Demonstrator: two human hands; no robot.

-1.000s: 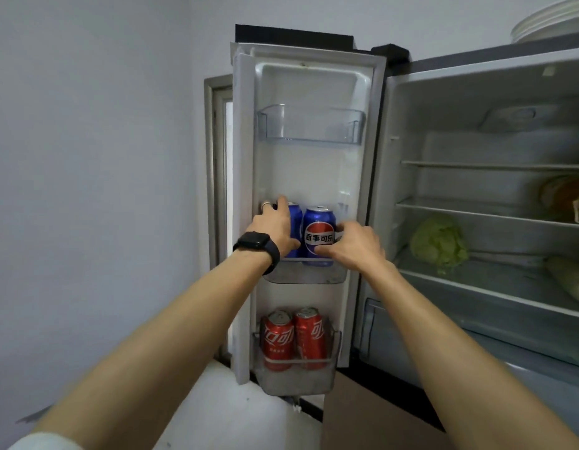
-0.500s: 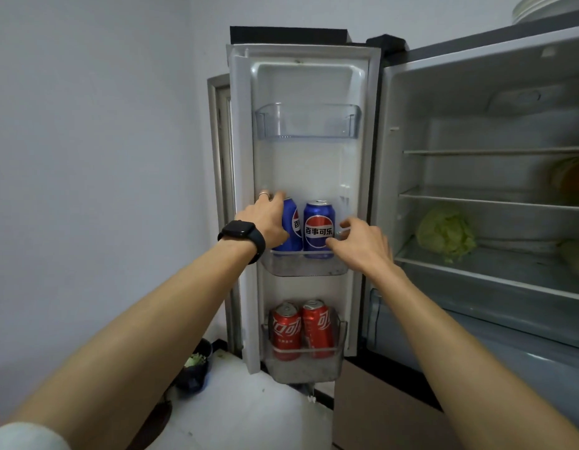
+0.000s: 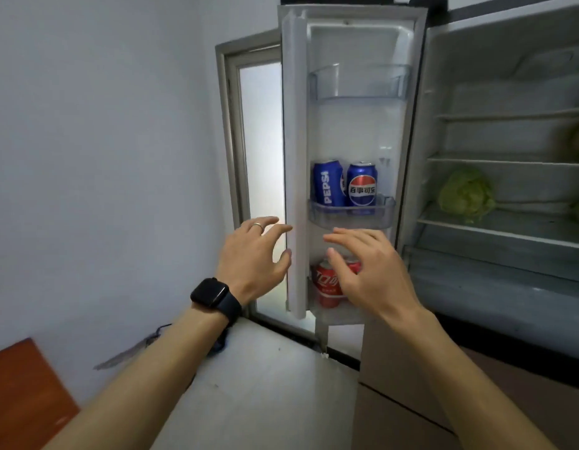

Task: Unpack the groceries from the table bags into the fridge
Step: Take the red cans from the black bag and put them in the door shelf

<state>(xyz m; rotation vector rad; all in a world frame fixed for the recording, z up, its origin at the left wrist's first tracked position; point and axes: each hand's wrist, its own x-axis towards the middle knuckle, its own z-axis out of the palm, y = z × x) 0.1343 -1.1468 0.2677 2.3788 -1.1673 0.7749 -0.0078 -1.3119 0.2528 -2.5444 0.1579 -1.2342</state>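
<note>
The fridge door (image 3: 294, 157) stands open in front of me. Two blue Pepsi cans (image 3: 345, 185) stand side by side in its middle door bin (image 3: 382, 216). Red cola cans (image 3: 328, 282) sit in the bottom bin, partly hidden by my right hand (image 3: 366, 267). That hand is open with spread fingers and holds nothing. My left hand (image 3: 254, 251), with a ring and a black watch, is open beside the door's left edge, below the Pepsi cans. No grocery bags are in view.
The top door bin (image 3: 359, 82) holds nothing. A green cabbage (image 3: 466, 194) lies on a shelf in the open fridge compartment at right. A frosted glass door (image 3: 260, 164) stands behind the fridge door. An orange-brown table corner (image 3: 22, 394) shows at lower left.
Both hands have let go of the Pepsi cans and pulled back and down from the middle bin. The view has shifted left and down.
</note>
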